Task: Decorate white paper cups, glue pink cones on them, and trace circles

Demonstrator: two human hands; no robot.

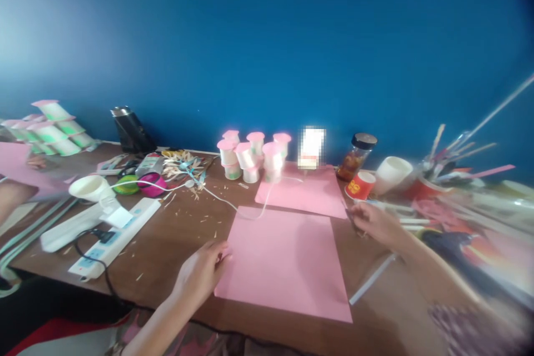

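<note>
A pink sheet of paper [283, 261] lies flat on the brown table in front of me. My left hand [204, 270] is at its left edge, fingers curled and closed on that margin. Beyond it lies a second pink sheet [300, 192]. To the right of both sheets, my right hand [369, 219] is closed around something dark and narrow, too blurred to name. A pale strip [371, 281] rests on the table below that hand. Just behind the right hand stands a small red paper cup [359, 185].
Stacked white cups with pink tops [250, 158] stand near the blue wall. A white cable [225, 199] crosses toward the sheets. At left are a power strip [114, 239], a white cup [89, 188] and another person's hand [35, 161]. A jar [356, 156] stands at right.
</note>
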